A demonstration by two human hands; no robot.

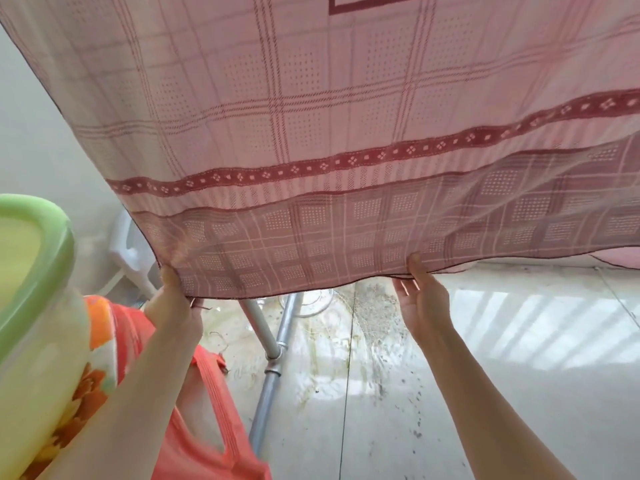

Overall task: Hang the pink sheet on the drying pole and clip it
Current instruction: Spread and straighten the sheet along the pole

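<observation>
Both hands raised, left hand (pixel 176 299) and right hand (pixel 420 296) each grip the pink sheet (pixel 311 133) by its lower hem.

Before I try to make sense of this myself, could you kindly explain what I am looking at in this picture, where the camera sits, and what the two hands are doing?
There is no machine here: a person wears a wide-angle camera on the head, so you see their own two bare arms reaching up and forward.

The big cloth filling the top is the pink sheet, checked, with a dark red patterned band. Its lower part looks doubled over, as if already draped; the pole it hangs from is out of sight.

The left hand pinches the sheet's lower edge near the corner. The right hand holds the same edge further along, thumb on the cloth. No clip is clearly visible.

Below stands a metal pipe frame on a pale floor. On the left are a green basin and orange fabric.
</observation>
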